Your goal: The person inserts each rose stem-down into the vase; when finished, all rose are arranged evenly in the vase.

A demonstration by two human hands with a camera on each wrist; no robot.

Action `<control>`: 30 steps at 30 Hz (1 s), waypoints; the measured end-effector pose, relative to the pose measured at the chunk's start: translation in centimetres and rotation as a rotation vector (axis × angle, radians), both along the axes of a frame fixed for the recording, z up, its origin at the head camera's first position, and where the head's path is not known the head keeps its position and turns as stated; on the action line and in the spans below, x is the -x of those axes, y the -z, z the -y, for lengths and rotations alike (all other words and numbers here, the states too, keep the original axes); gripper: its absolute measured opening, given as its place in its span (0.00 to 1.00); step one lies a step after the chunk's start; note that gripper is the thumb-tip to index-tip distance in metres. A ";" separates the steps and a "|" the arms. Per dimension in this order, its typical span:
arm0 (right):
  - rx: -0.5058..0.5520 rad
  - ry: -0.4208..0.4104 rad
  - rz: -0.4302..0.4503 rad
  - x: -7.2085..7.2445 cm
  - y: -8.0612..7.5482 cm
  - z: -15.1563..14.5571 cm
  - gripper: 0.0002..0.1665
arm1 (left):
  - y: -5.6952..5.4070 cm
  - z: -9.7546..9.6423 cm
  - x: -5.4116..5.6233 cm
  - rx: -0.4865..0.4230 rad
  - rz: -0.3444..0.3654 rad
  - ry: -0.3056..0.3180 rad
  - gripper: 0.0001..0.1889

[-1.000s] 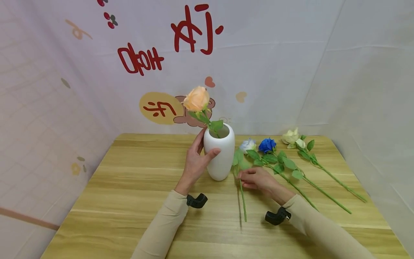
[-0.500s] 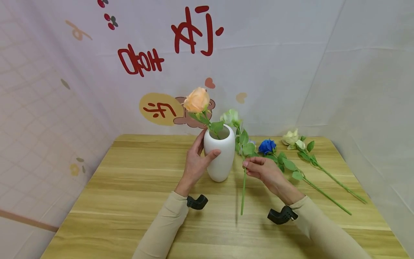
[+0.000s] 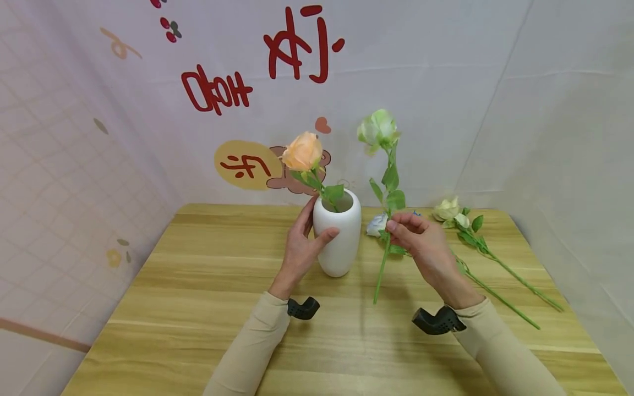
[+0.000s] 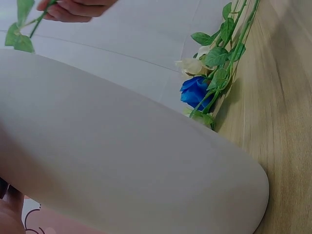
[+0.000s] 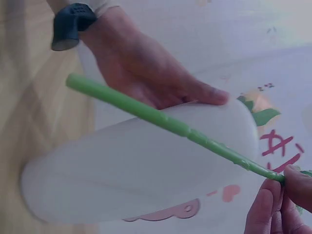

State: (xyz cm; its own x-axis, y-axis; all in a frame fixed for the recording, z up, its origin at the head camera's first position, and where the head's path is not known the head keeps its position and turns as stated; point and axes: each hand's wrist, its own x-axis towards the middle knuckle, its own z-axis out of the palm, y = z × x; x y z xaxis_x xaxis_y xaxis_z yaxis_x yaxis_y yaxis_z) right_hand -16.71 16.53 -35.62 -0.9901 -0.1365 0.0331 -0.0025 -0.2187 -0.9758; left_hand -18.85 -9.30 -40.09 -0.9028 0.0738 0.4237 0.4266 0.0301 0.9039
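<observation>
A white vase (image 3: 339, 247) stands upright on the wooden table, with a peach rose (image 3: 302, 152) leaning left out of its mouth. My left hand (image 3: 300, 247) grips the vase from its left side, thumb across the front. To the right of the vase, my right hand (image 3: 421, 242) pinches the stem of a pale green rose (image 3: 378, 130) between thumb and fingers. That rose is held up off the table, bloom on top and the bare stem end (image 5: 97, 90) pointing down. In the right wrist view the stem passes in front of the vase.
Right of the vase lie a pale blue rose (image 3: 377, 224), a blue rose (image 4: 195, 91) mostly hidden in the head view, and a cream rose (image 3: 447, 209) with a long stem. A white printed cloth (image 3: 436, 110) hangs behind the table (image 3: 198, 308).
My right hand has lifted the pale green rose from beside the vase, upward and slightly right, so its bloom rises above the peach one. The left hand stays on the vase.
</observation>
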 end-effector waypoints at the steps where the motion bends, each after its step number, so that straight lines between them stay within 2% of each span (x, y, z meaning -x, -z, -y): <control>1: 0.006 0.010 -0.018 0.0 -0.4 0.0 0.03 | 0.0 0.0 0.0 0.001 0.002 0.000 0.58; 11: 0.053 0.064 -0.160 0.1 -4.0 0.3 0.03 | -0.2 -0.2 0.0 0.020 0.027 -0.008 0.58; 20: 0.243 0.079 -0.232 1.0 -7.1 1.3 0.06 | -0.2 -0.2 0.1 0.018 -0.010 -0.006 0.57; 30: 0.371 0.145 -0.319 2.4 -10.2 2.8 0.10 | -0.1 -0.2 -0.1 0.028 -0.017 -0.030 0.55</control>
